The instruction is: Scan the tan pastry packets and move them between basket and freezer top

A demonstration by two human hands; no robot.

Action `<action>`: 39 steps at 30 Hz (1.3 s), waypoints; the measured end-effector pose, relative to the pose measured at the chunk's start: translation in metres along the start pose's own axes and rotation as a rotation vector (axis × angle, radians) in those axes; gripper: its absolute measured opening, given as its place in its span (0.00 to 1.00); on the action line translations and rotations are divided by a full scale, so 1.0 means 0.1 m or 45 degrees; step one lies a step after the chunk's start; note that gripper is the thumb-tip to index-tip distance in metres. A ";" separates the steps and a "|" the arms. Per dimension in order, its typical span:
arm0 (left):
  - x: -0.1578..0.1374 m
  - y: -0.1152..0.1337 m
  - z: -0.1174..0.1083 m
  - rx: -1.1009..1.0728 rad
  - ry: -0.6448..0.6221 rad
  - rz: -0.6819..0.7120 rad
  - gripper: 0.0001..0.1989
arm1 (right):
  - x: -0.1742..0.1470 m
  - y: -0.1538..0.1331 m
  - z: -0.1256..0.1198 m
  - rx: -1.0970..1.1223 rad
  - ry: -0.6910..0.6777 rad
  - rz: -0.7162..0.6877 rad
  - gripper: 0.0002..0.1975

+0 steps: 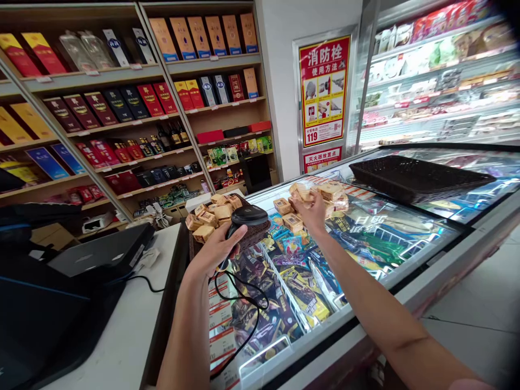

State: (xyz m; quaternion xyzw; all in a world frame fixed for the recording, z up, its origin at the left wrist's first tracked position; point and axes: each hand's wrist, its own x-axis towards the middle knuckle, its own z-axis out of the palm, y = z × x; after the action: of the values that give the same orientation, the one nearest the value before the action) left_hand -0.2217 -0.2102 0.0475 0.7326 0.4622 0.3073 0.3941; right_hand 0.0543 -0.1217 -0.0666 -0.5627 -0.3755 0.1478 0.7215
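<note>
My left hand (221, 246) is wrapped round the handle of a black barcode scanner (249, 215), whose cable (255, 306) loops down over the freezer's glass top. Behind the scanner, a dark woven basket (260, 234) holds several small wrapped packs of bread or biscuits (207, 218). On the glass to the right, my right hand (311, 208) has its fingers closed on one wrapped pack (300, 192). More such packs (333, 190) lie just beyond and beside that hand. What exactly is inside the wrappers I cannot make out.
A flat black woven tray (418, 176) rests on the freezer (390, 271) at the right. Frozen treats show under the glass. A white counter (138, 314) with a dark checkout machine (44, 303) stands at left. Shelves of boxed bottles (122, 103) and a lit chiller (442, 81) line the back.
</note>
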 end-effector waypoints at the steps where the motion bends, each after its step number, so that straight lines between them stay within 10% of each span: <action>1: 0.00 0.00 0.00 0.003 -0.003 -0.002 0.24 | 0.09 0.08 -0.06 -0.194 0.121 -0.105 0.29; 6: 0.01 0.01 -0.01 -0.013 -0.004 -0.025 0.24 | 0.36 0.44 -0.29 -0.655 0.320 -0.190 0.23; 20: -0.09 -0.21 -0.45 -0.175 0.269 -0.107 0.27 | 0.08 0.40 -0.09 -0.641 0.107 -0.393 0.19; 24: -0.23 -0.25 -0.66 -0.114 0.428 -0.151 0.27 | -0.25 0.17 0.36 -0.613 -0.139 -0.510 0.19; 31: -0.40 -0.30 -0.85 -0.133 0.575 -0.210 0.27 | -1.06 -0.42 1.63 -0.730 -1.062 -0.547 0.19; 39: -0.38 -0.33 -0.83 -0.151 0.529 -0.174 0.27 | -1.45 -0.55 2.28 -0.547 -1.253 -0.407 0.33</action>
State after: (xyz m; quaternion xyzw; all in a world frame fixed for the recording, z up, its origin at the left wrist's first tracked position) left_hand -0.3180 -0.2124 0.0575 0.5958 0.5632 0.4508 0.3528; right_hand -0.2168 -0.0721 -0.0508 -0.4979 -0.7701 0.2021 0.3439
